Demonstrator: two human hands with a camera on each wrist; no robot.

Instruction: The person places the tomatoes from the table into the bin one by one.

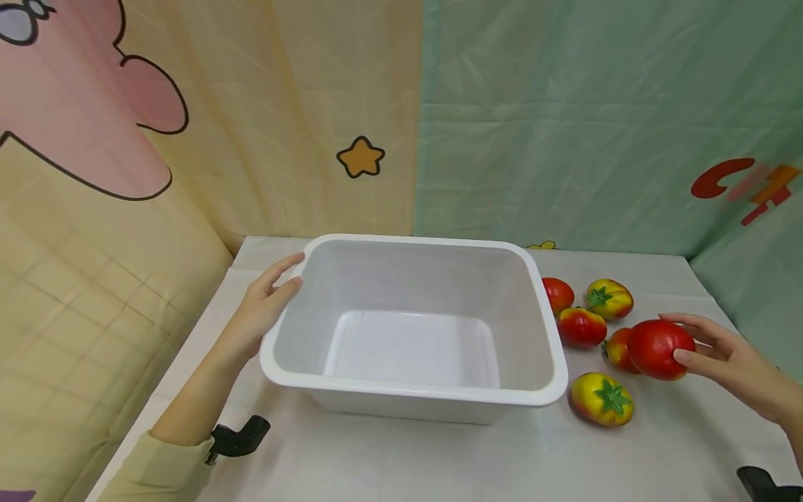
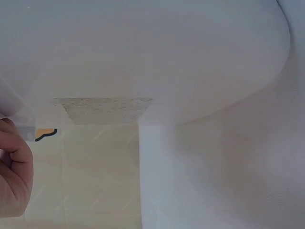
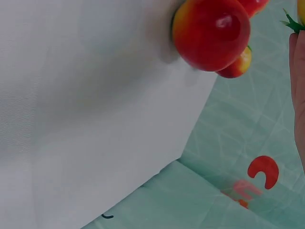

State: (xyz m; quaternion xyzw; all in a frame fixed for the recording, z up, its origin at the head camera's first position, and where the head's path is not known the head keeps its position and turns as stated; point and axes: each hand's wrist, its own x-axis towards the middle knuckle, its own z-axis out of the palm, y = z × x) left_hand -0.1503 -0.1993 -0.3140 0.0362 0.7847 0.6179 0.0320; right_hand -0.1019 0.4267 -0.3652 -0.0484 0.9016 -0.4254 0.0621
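Observation:
A large white plastic tub [image 1: 410, 397] stands on the table. My left hand [image 1: 266, 300] grips its left rim; in the left wrist view the curled fingers [image 2: 16, 174] show beside the tub's pale wall [image 2: 157, 57]. Right of the tub, my right hand [image 1: 721, 352] holds a red tomato [image 1: 659, 348] between thumb and fingers. This tomato overlaps another tomato [image 1: 617, 350] in the head view. In the right wrist view, only a sliver of the held tomato with its green leaves [image 3: 296, 24] appears, above the hand [image 3: 299, 95].
More tomatoes lie by the tub's right side: a red one [image 1: 557, 294], a red-yellow one [image 1: 580, 328], a yellow-red one [image 1: 608, 298] and a nearer yellow-green one [image 1: 602, 399]. A white cloth covers the table [image 1: 389, 460]. Printed curtains [image 1: 564, 125] hang behind and beside it.

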